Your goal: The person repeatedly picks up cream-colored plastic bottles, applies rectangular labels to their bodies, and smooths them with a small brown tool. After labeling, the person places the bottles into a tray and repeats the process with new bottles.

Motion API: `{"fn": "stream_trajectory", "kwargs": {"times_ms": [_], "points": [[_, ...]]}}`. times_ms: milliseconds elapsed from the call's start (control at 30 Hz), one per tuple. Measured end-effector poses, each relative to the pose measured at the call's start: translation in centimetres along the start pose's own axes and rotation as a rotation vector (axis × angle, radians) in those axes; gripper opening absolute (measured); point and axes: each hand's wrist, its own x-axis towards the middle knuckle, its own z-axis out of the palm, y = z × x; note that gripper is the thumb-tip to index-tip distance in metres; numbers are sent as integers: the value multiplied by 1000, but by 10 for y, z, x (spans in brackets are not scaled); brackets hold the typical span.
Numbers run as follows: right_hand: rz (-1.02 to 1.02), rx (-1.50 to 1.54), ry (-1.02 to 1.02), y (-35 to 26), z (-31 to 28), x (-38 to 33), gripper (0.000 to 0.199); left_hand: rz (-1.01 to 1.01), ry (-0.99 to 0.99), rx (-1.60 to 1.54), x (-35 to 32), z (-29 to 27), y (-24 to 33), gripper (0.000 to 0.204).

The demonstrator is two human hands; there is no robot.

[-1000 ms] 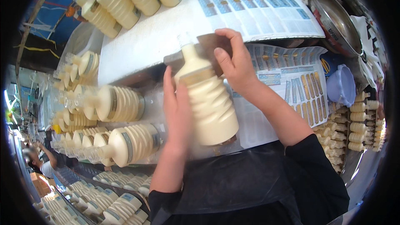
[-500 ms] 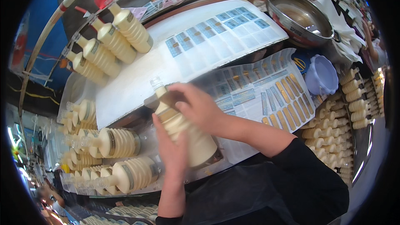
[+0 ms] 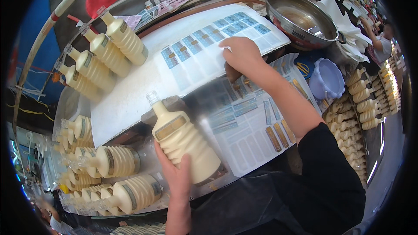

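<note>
A cream ribbed bottle (image 3: 187,143) with a clear threaded neck and a gold label on its shoulder lies tilted before me, its neck by a dark block (image 3: 175,103). Around its lower left side my left hand (image 3: 176,174) is closed, thumb on the ribs. My right hand (image 3: 244,56) reaches over a sheet of blue labels (image 3: 190,73) on the white board. Thumb and forefinger are pinched together beside a blue label (image 3: 214,33); whatever they hold is too small to make out.
More cream bottles (image 3: 119,39) lean at the board's far left; others (image 3: 137,191) lie stacked at left. A second label sheet (image 3: 244,156) hangs below the board. At right are a metal pan (image 3: 300,15), a lavender bucket (image 3: 325,80) and rows of bottles (image 3: 348,139).
My right hand has left the bottle's neck and moved away to the blue labels. My left hand stays on the bottle, whose gold label now shows. The whole view has shifted slightly.
</note>
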Motion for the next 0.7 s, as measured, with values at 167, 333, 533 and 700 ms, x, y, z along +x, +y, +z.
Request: {"fn": "stream_trajectory", "kwargs": {"times_ms": [167,333,533,700], "points": [[-36,-361,-246,31,20,56,28,19,-2,-4,2,-1,-4,90],[-35,-532,-460,16,-2,18,26,-6,11,-53,-1,-4,-6,91],[-302,-269,43,14,-9,-65,40,-60,21,21,-1,1,9,91],[-439,-445,200,46,12,-58,32,-27,85,-68,-5,-1,-5,81]]}}
